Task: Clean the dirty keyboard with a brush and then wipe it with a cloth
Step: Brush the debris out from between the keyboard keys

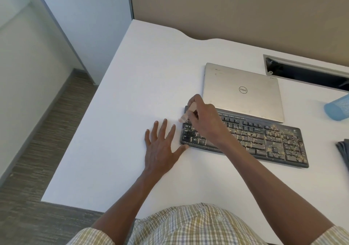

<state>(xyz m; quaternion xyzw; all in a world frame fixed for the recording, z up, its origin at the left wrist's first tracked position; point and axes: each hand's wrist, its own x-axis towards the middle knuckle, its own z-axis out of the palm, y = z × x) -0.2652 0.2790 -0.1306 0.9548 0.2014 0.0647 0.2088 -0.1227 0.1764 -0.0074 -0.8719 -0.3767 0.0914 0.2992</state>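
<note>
Nearest my lens: a checked shirt (196,225) at the bottom edge, both bare forearms reaching out from it over the worktop (132,93).

Right hand (204,118): grip curled tight round the pale wooden handle of the brush (188,112). The handle tilts, its upper end poking out above the knuckles, its bristle end down and to the left, at the top-left corner of the keyboard (264,140). Bristles are blurred; I cannot tell whether they touch the keys.

Left hand (160,148): grip apart, fingers straight and spread, palm flat on the worktop just left of the keyboard. The thumb tip touches the keyboard's near-left corner.

The keyboard is black and lies slantwise under the right hand, running off to the right. Tan crumbs speckle the keys, thickest over the middle and the number pad.

Behind it, touching or overlapping its far edge, sits a closed silver laptop (243,91), logo up.

At the right edge: part of a blue cylinder-like object (338,110), and nearer, a dark grey folded cloth (344,152), mostly cut off by the frame.

A dark cable slot (306,72) with a metal rim is let into the worktop beyond the laptop.

The worktop is white, with a curved cut-out at its back edge. Beige partition (226,8) behind, pale panels to the left, streaked grey-brown carpet (47,140) below.
</note>
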